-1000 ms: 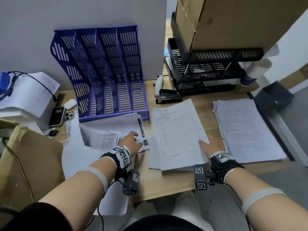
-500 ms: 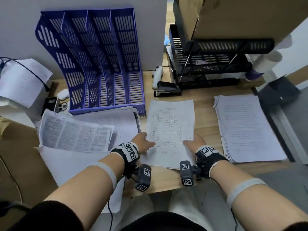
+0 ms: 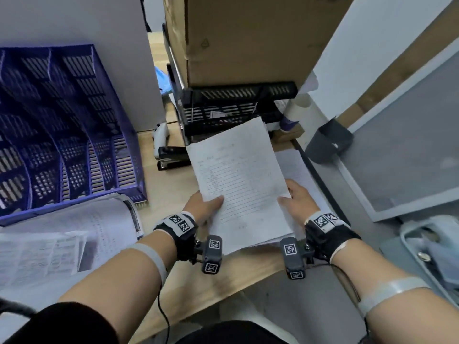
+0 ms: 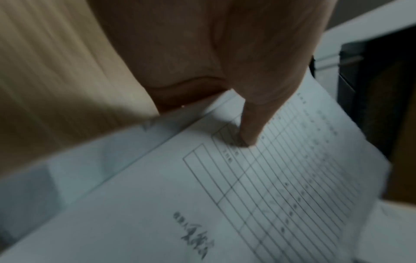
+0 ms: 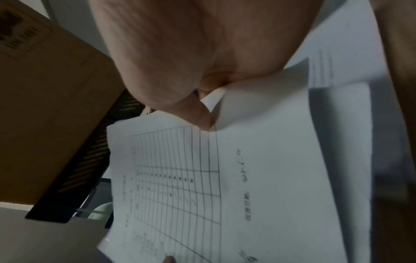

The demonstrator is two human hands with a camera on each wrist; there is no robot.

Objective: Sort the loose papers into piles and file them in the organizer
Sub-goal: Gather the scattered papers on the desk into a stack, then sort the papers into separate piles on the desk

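Fingers of left hand [image 3: 201,207] and right hand [image 3: 296,202] pinch the paper sheaf [image 3: 238,180] edges

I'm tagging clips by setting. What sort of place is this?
Most likely an office desk: a blue file organizer, a black stapler, stacked black letter trays and printed forms on a wooden desktop.

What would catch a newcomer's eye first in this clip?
A white lined form sheet is held up mid-frame, pinched at its near edges by the left hand and right hand. A large blue slotted plastic organizer stands at left, a brown cardboard box on black trays behind.
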